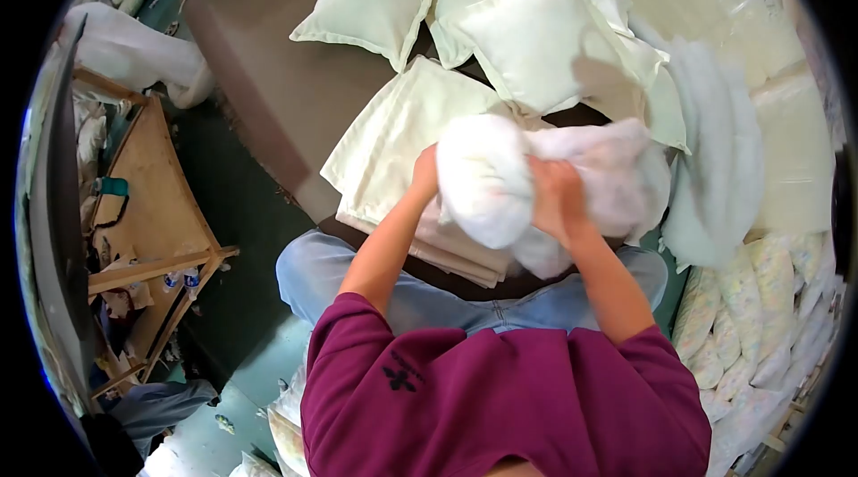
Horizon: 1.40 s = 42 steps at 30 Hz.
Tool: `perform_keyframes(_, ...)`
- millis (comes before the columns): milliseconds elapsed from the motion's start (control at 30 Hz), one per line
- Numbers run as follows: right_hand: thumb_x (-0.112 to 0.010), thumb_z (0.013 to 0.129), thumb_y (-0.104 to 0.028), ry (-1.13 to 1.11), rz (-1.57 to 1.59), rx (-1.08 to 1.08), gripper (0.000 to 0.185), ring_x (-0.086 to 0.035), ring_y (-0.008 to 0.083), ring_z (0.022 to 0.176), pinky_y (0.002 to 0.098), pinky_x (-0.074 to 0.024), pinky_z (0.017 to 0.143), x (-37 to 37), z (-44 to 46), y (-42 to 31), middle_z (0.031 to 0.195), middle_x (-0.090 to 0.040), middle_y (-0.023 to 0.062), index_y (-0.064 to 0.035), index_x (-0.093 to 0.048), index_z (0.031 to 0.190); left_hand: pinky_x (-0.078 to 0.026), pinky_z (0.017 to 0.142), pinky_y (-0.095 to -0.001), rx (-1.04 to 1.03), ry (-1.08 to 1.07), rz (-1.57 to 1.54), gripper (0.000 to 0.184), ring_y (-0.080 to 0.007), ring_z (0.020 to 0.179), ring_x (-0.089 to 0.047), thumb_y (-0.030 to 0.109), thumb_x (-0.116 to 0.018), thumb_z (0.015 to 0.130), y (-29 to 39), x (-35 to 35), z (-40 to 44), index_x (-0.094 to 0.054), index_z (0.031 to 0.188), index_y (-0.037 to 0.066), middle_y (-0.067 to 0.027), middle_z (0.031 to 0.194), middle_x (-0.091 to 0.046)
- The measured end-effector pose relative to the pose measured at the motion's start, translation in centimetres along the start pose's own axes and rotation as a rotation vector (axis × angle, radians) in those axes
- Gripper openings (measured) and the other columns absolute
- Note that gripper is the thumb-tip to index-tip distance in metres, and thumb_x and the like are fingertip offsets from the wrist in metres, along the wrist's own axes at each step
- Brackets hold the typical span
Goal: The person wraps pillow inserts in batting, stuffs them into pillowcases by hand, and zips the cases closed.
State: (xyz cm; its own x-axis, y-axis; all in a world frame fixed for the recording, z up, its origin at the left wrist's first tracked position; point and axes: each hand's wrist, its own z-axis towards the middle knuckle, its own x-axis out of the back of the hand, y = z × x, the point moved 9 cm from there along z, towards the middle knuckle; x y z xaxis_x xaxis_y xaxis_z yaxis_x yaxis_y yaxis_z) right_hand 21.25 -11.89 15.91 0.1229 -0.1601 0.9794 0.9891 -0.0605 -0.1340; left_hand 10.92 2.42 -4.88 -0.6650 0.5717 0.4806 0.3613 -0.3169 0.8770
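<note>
Between my two hands, a rounded wad of white fibre stuffing [485, 180] is held up over my lap. My left hand [427, 171] presses on its left side, with the fingers mostly hidden behind it. On the other side, my right hand [556, 198] has its fingers bent against the wad, slightly blurred. More loose stuffing [617, 175] lies just right of my right hand. Under and behind the wad is a stack of flat cream fabric covers [384, 133]. Several plump white pillows [536, 39] are piled beyond it.
The brown work surface [259, 57] extends to the left. A wooden frame [165, 182] stands on the floor at the left. Sheets of white batting [715, 146] hang at the right, above plastic-wrapped bundles [751, 307]. Another person's trouser leg [165, 405] shows at lower left.
</note>
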Motion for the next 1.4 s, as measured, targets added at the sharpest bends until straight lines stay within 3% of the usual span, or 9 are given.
perform_keyframes(167, -0.071, 0.068, -0.043, -0.267, 0.043, 0.041, 0.067, -0.064, 0.0351, 0.076, 0.0446, -0.0491, 0.071, -6.7, 6.6, -1.6, 0.081, -0.067, 0.0176, 0.0006, -0.059, 0.116, -0.051, 0.073, -0.0294, 0.691, -0.119, -1.167, 0.027, -0.0184, 0.089, -0.066, 0.008, -0.053, 0.091, -3.7, 1.9, 0.0, -0.062, 0.115, 0.001, -0.0079, 0.102, -0.068)
perform_keyframes(400, -0.07, 0.064, -0.038, -0.58, -0.043, 0.025, 0.057, -0.067, 0.0332, 0.08, 0.042, -0.0528, 0.072, -11.0, 7.7, -1.2, 0.083, -0.068, 0.0172, -0.0037, -0.061, 0.11, -0.044, 0.066, -0.0249, 0.257, -0.068, -0.579, 0.004, -0.0072, 0.075, -0.052, 0.002, -0.053, 0.087, 2.7, 5.3, 3.5, -0.055, 0.089, 0.004, -0.0007, 0.082, -0.06)
perform_keyframes(500, -0.066, 0.064, -0.029, -0.683, -0.175, 0.014, 0.036, -0.067, 0.032, 0.085, 0.0407, -0.0523, 0.074, -15.1, 7.7, 0.2, 0.086, -0.069, 0.0166, -0.0077, -0.068, 0.093, -0.047, 0.069, -0.039, 0.077, -0.058, -0.257, 0.013, -0.0299, 0.076, -0.061, 0.013, -0.058, 0.082, 10.2, 4.4, 2.1, -0.057, 0.09, 0.002, -0.0146, 0.08, -0.064)
perform_keyframes(567, -0.065, 0.066, -0.027, -0.539, -0.086, -0.091, 0.03, -0.066, 0.0338, 0.085, 0.0411, -0.0513, 0.075, -17.0, 8.5, 3.8, 0.087, -0.069, 0.0165, -0.0072, -0.069, 0.089, -0.048, 0.073, -0.0432, 0.152, -0.092, -0.146, 0.021, -0.042, 0.079, -0.059, 0.014, -0.06, 0.084, 13.0, 3.1, 0.5, -0.055, 0.099, 0.0, -0.0241, 0.087, -0.063)
perform_keyframes(900, -0.057, 0.08, -0.034, -0.165, 0.625, -0.527, 0.048, -0.052, 0.0317, 0.117, 0.0406, -0.038, 0.098, -18.9, 9.1, 5.1, 0.121, -0.061, 0.0164, -0.0076, -0.06, 0.121, -0.046, 0.075, -0.0432, -0.176, 0.3, 0.399, 0.033, -0.0344, 0.085, -0.055, 0.002, -0.053, 0.078, 13.7, 2.6, -6.0, -0.052, 0.11, 0.002, -0.013, 0.093, -0.055)
perform_keyframes(1000, -0.061, 0.078, -0.041, -0.243, 0.192, -0.186, 0.056, -0.051, 0.0307, 0.12, 0.0408, -0.0361, 0.101, -15.4, 8.9, 2.6, 0.125, -0.059, 0.0159, -0.0071, -0.058, 0.123, -0.044, 0.076, -0.0426, -0.181, 0.355, 0.435, 0.03, -0.033, 0.086, -0.054, 0.004, -0.054, 0.077, 12.6, 2.0, -6.3, -0.052, 0.107, 0.003, -0.0115, 0.092, -0.055)
perform_keyframes(1233, -0.074, 0.07, -0.039, -0.487, 0.39, 0.121, 0.069, -0.05, 0.0366, 0.12, 0.0432, -0.0382, 0.102, -4.9, 4.0, 1.9, 0.128, -0.055, 0.0176, -0.0062, -0.054, 0.127, -0.044, 0.07, -0.0422, -0.154, 0.351, 0.523, 0.023, -0.0308, 0.083, -0.055, 0.004, -0.056, 0.072, 10.9, 0.5, -8.4, -0.055, 0.095, 0.007, -0.0087, 0.088, -0.055)
perform_keyframes(1333, -0.074, 0.072, -0.039, 0.139, 0.027, 0.212, 0.073, -0.048, 0.0374, 0.12, 0.0425, -0.0389, 0.103, 2.4, 6.7, 4.4, 0.13, -0.052, 0.0179, -0.0069, -0.049, 0.133, -0.045, 0.064, -0.0414, -0.157, 0.388, 0.511, 0.023, -0.0297, 0.079, -0.055, 0.002, -0.056, 0.07, 10.4, 0.6, -8.7, -0.057, 0.092, 0.009, -0.0075, 0.084, -0.054)
perform_keyframes(1400, -0.076, 0.07, -0.039, 0.008, 0.082, 0.038, 0.075, -0.05, 0.0358, 0.12, 0.0429, -0.0409, 0.101, -0.3, 6.2, 7.7, 0.13, -0.051, 0.0177, -0.0076, -0.049, 0.133, -0.045, 0.06, -0.0401, -0.12, 0.42, 0.507, 0.025, -0.0282, 0.076, -0.055, 0.001, -0.056, 0.068, 10.1, 1.4, -8.3, -0.057, 0.091, 0.01, -0.0065, 0.083, -0.054)
